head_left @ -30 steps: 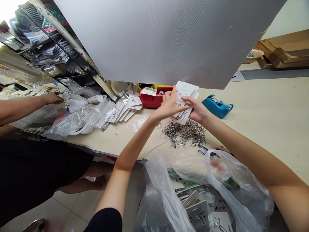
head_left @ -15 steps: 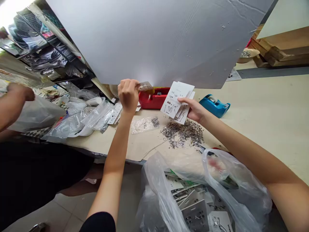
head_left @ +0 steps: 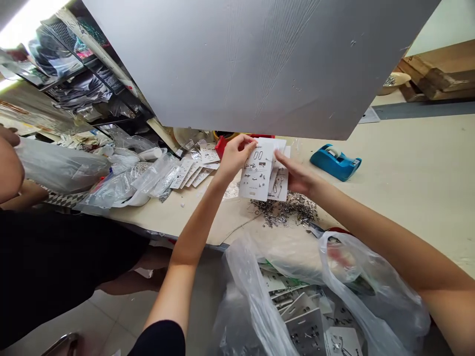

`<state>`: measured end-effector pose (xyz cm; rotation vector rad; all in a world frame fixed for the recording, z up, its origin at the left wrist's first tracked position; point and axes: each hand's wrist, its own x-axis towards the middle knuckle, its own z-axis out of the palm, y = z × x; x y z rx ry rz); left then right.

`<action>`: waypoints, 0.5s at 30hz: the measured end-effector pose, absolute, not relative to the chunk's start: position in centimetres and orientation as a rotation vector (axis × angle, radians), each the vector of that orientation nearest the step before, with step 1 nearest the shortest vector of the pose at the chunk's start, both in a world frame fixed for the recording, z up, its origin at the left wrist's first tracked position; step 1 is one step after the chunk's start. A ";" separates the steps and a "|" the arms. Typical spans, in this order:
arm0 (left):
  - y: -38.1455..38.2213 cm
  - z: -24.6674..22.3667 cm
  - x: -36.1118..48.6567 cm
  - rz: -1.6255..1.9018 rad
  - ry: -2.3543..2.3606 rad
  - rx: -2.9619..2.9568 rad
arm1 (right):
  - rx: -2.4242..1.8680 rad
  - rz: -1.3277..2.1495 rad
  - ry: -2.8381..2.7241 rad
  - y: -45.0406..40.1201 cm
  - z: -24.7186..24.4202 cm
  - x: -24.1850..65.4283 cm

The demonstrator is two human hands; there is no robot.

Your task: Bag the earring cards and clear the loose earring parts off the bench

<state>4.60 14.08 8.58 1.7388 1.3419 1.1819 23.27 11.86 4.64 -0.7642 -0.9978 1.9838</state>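
White earring cards carrying small metal pieces are between my hands over the table. My left hand (head_left: 237, 157) pinches the top edge of the front earring card (head_left: 254, 178), which hangs upside down. Behind it, my right hand (head_left: 299, 174) grips other earring cards (head_left: 281, 185) by their right side, with the thumb in front. Below them lies a pile of small metal earring pieces (head_left: 293, 210), partly covered by the cards. Further left, several earring cards (head_left: 191, 173) lie overlapping on the table.
A blue tape dispenser (head_left: 336, 162) stands to the right; a red one (head_left: 220, 147) is mostly hidden. A large grey board (head_left: 252, 64) overhangs the back. An open plastic bag (head_left: 245, 291) of cards is in front. Another person's arm (head_left: 11, 170) is at left, near plastic bags (head_left: 70, 165).
My left hand has moved right and down from near the red dispenser to my right hand. The front card now appears upside down in my left hand's pinch.
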 end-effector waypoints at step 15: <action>17.8 8.0 -3.6 1.346 2.376 1.491 | -0.856 2.036 -0.907 12.1 3.0 23.0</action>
